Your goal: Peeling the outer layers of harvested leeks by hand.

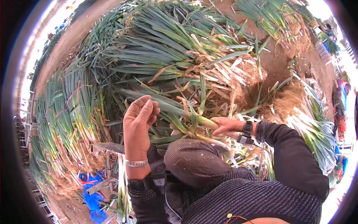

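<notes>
The right hand [225,126] is closed around a leek [194,120] near its pale base, above the knee [194,164]. The left hand [138,119] is raised, fingers [143,102] open and loosely curled, holding nothing, a silver bangle [136,163] worn at its wrist. A leek pile [167,48] is spread beyond, with roots [287,100] and bare soil [276,63] at right.

Leek heap [179,48] before raised knee [194,164]
</notes>
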`<state>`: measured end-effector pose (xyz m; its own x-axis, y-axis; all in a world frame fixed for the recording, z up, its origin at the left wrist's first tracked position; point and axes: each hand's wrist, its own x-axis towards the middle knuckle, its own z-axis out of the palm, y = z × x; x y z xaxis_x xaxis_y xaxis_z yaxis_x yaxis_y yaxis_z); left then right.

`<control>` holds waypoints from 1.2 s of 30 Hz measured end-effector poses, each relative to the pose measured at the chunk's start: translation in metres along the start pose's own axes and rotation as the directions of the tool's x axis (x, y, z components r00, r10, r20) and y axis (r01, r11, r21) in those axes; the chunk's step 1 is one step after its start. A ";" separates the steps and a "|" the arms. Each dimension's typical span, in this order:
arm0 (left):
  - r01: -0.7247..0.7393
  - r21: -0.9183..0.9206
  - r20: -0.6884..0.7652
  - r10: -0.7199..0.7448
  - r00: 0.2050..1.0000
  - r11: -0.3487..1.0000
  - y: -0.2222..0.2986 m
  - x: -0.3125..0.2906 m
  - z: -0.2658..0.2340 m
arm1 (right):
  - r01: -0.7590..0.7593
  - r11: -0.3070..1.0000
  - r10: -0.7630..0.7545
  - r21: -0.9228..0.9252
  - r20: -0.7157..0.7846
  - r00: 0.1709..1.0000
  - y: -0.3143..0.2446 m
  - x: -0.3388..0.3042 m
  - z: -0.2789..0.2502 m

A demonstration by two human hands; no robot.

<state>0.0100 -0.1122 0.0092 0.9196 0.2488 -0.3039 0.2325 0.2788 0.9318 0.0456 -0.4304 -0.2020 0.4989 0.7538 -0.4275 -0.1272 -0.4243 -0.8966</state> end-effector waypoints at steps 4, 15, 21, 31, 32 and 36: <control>-0.006 -0.007 -0.007 0.006 1.000 1.000 -0.007 0.003 0.000 | 0.089 0.959 -0.103 -0.269 -0.037 0.994 -0.043 -0.051 -0.010; -0.089 0.437 0.505 -0.163 0.848 0.895 -0.013 -0.028 -0.001 | 0.177 0.912 -0.295 -0.371 -0.291 0.910 -0.165 -0.105 0.023; -0.184 -0.478 0.224 0.322 0.920 0.859 -0.007 -0.032 0.006 | 0.460 0.713 -0.663 -0.530 -0.293 0.689 -0.169 -0.052 0.041; -0.387 -0.571 -0.062 0.432 0.900 0.724 0.013 -0.018 -0.022 | 0.516 0.762 -0.481 0.391 -0.190 0.856 -0.218 0.056 0.061; -0.405 -0.588 -0.092 0.440 0.893 0.700 0.017 -0.017 -0.025 | 0.532 0.765 -0.505 0.362 -0.176 0.845 -0.217 0.061 0.060; -0.460 -0.564 -0.175 0.445 0.878 0.686 0.021 -0.010 -0.044 | 0.634 0.771 -0.614 0.055 -0.201 0.763 -0.228 0.066 0.065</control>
<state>-0.0083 -0.0678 0.0228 0.8559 0.5046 0.1135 -0.4420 0.5996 0.6672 0.0523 -0.2512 -0.0329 0.6316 0.7348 0.2473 0.1715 0.1787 -0.9689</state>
